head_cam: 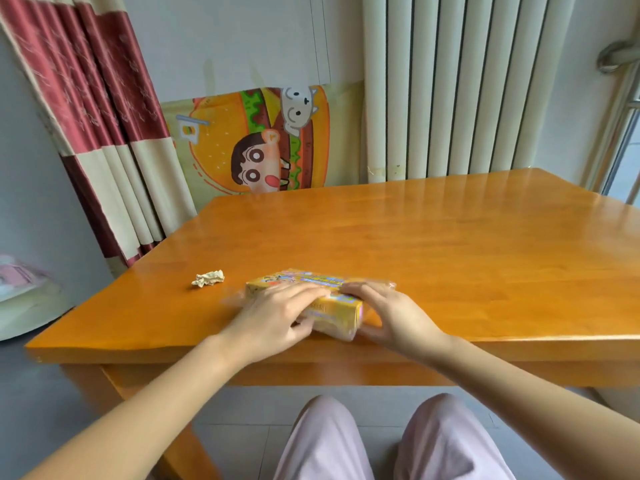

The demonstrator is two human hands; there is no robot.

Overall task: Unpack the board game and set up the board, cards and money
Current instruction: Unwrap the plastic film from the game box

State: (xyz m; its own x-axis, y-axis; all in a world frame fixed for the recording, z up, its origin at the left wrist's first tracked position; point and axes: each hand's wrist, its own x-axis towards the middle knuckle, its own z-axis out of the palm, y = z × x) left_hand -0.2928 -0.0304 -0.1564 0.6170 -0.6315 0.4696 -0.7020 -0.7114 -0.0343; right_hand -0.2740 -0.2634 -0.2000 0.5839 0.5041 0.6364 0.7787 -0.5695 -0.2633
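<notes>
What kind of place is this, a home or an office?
Most likely a room in a home: a wooden table stands by a white radiator, a red and cream curtain, and a cartoon burger mat against the wall.

The glossy wooden table (450, 244) carries two things: a yellow game box (337, 306) near its front edge, and a crumpled paper scrap (207, 278) lying apart to the left.

I see one view only: head camera, seated height, facing forward and down, close over near edge of table (467, 244). Lower centre: left hand (273, 317), right hand (398, 315), both on game box (337, 308).
</notes>
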